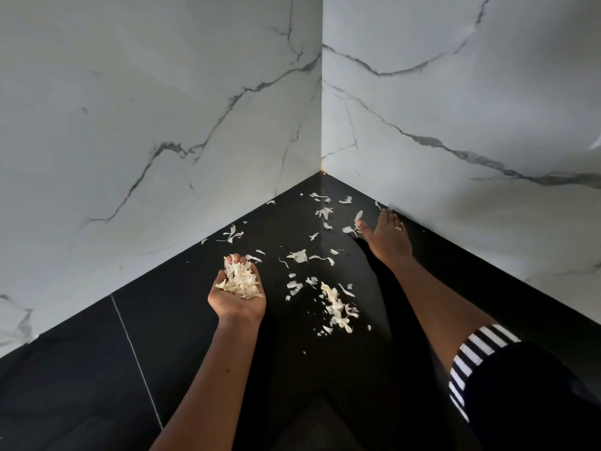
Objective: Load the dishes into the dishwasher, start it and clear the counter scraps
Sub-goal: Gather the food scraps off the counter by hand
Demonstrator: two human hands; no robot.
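Both forearms are cut off by the lower edge, and the right arm's striped sleeve (481, 353) runs out of view at 4 o'clock. The scraps are thin, pale and papery; what they were peeled from cannot be made out. The black tabletop (182, 320) is dark and glossy, so its front edge is lost in shadow, and only a thin pale seam (136, 359) at 7 o'clock breaks it.

The left hand (239, 297) lies palm up, just below and left of centre. It is cupped like a bowl, its fingers curled up round a heap of scraps (239, 279) that fills the palm.

The right hand (388, 236) reaches to 3 o'clock of centre, palm down, with its fingers stretched towards the foot of the right-hand marble wall (455, 109). A ring (398, 228) shows on one finger. The thumb tip touches a scrap. Whether the hand pinches it is hard to tell, but the hand looks released rather than clenched.

The loose scraps (336, 307) lie strewn over the tabletop between the two hands. The thickest streak is at 3 o'clock from the left hand. Thinner bits trail up towards 12 o'clock into the corner where the two walls meet. A few lie at 11 o'clock from the left hand, near the left wall.
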